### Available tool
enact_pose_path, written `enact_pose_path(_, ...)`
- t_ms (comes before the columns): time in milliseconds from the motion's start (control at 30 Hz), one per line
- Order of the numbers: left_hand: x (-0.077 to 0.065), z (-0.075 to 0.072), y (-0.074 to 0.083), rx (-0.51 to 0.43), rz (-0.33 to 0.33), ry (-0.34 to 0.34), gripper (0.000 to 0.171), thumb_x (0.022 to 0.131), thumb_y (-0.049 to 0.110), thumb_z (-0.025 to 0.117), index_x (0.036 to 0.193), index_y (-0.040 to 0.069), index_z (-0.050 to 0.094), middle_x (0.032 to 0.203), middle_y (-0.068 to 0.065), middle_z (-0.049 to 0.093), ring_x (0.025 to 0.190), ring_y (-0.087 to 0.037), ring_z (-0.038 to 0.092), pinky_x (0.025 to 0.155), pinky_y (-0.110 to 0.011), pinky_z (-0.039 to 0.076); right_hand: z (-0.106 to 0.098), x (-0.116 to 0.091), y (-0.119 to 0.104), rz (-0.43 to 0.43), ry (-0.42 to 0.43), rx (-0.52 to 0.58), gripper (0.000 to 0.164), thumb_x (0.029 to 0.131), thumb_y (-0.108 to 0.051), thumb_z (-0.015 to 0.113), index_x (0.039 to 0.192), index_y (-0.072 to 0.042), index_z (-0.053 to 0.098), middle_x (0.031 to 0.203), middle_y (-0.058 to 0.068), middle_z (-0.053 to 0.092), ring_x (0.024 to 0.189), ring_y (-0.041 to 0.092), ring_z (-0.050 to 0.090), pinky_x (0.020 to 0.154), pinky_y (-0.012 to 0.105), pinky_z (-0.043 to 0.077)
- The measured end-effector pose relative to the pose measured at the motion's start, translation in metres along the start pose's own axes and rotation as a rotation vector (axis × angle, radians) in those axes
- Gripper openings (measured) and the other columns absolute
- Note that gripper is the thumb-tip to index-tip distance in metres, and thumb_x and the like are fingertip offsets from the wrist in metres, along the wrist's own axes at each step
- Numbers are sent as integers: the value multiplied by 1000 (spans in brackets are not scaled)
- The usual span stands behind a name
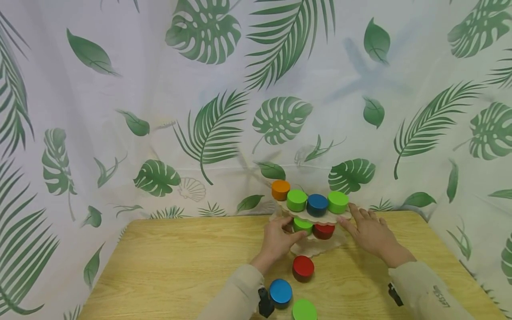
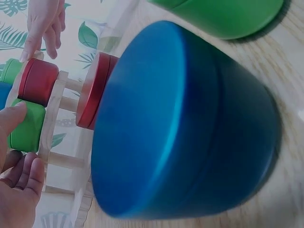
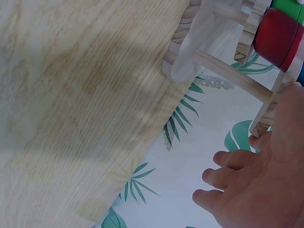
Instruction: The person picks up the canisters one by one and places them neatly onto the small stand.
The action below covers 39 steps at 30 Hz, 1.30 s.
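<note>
A tiered wooden stand (image 1: 318, 247) holds round lidded tins at the back of the table. My left hand (image 1: 276, 242) pinches a green tin (image 1: 302, 226) on the middle tier, thumb on its near side. A red tin (image 1: 323, 231) sits just right of it. My right hand (image 1: 372, 233) grips the right end of the top tier between thumb and index finger; the other fingers spread out behind in the right wrist view. On that tier stand an orange tin (image 1: 281, 190), a green tin (image 1: 297, 200), a blue tin (image 1: 318, 205) and another green tin (image 1: 338, 202).
In front of the stand, a red tin (image 1: 303, 268), a blue tin (image 1: 281, 293) and a green tin (image 1: 304, 310) stand on the wooden table (image 1: 172, 266) between the forearms. A leaf-patterned curtain (image 1: 224, 146) hangs right behind the table's back edge.
</note>
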State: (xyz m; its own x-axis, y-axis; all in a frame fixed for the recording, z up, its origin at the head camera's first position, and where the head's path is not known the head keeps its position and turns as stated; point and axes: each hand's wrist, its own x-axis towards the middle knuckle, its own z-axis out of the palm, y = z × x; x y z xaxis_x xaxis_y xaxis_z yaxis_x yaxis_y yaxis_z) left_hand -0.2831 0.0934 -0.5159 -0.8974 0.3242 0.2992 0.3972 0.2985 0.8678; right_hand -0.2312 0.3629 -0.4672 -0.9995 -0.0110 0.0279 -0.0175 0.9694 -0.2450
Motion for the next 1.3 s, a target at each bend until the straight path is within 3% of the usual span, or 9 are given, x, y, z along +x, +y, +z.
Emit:
enact_pose_path(300,-8,-14,-6,-110,-48,-36,49,88,20,87,131,1,72,115,-19,75,91,-17,74,77,-18,59,-1,-1,-1,1,1,3,87,111,-63,29,162,8,25,156,44,37,144,69,29,112,83,26)
enact_pose_path(467,-15,-26,-13,-134,-52,-66,45,90,24,85,127,1,73,120,-19,75,98,-23,73,79,-20,59,-1,-1,-1,-2,1,7,87,111,-62,29,162,8,25,156,44,37,143,69,29,112,83,25)
enact_pose_path(667,-24,-45,-22,-134,-25,-208,42,92,21,81,128,1,71,127,-19,72,106,-28,71,82,-21,58,-1,-2,-2,-1,-7,13,88,111,-63,28,162,8,24,157,44,35,144,69,29,112,83,25)
enact_pose_path(867,-35,-64,-28,-124,-50,-347,46,93,21,78,133,2,68,130,-20,71,109,-29,70,85,-23,58,-1,-2,-2,3,-10,9,87,111,-62,28,162,9,24,157,44,35,144,69,29,112,83,26)
enact_pose_path(1300,-62,-84,-35,-101,-47,-429,46,94,25,78,134,4,68,128,-18,72,114,-31,69,91,-30,59,-1,-1,-1,-3,-1,13,86,112,-60,28,162,9,24,156,44,36,143,69,30,111,83,28)
